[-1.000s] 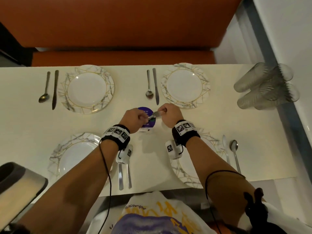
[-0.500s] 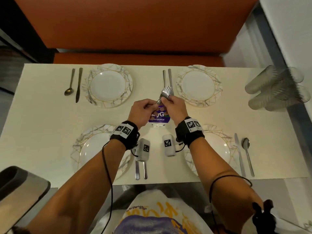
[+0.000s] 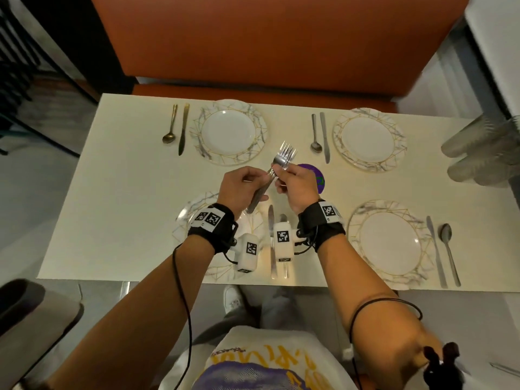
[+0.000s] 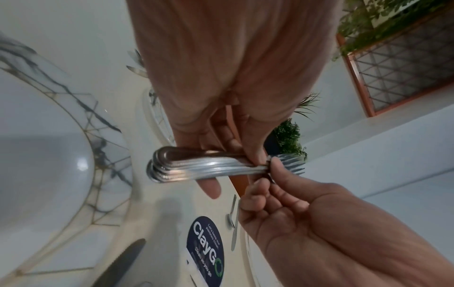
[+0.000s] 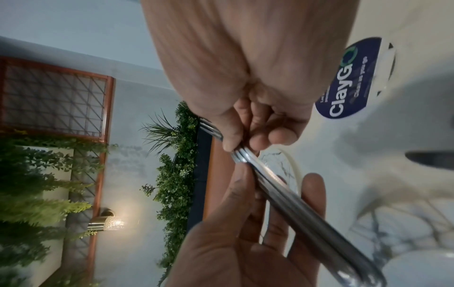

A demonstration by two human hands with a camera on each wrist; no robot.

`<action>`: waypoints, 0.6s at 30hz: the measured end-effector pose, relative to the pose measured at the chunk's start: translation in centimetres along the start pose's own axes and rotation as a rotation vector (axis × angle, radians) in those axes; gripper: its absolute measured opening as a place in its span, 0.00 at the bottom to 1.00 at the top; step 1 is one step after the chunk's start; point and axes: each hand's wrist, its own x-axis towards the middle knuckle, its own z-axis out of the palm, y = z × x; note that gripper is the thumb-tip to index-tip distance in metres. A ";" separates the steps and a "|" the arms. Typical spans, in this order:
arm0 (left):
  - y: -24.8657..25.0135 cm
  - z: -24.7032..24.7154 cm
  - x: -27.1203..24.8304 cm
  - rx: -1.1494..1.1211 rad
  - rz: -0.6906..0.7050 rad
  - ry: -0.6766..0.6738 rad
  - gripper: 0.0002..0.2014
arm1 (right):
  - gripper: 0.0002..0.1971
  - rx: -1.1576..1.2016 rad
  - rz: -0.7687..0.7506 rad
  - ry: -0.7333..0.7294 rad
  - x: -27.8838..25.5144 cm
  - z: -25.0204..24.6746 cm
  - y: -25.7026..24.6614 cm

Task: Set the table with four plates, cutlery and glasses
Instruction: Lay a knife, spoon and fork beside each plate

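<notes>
Steel forks, stacked, gripped by left hand above the desk; right hand fingers pinch the necks, probably to peel one off.

Four plates lie at the table's corners, glasses at its right edge.
</notes>
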 end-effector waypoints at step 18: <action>-2.0 -4.7 -2.1 0.037 0.011 0.065 0.05 | 0.06 0.112 0.030 -0.001 -2.8 2.6 1.7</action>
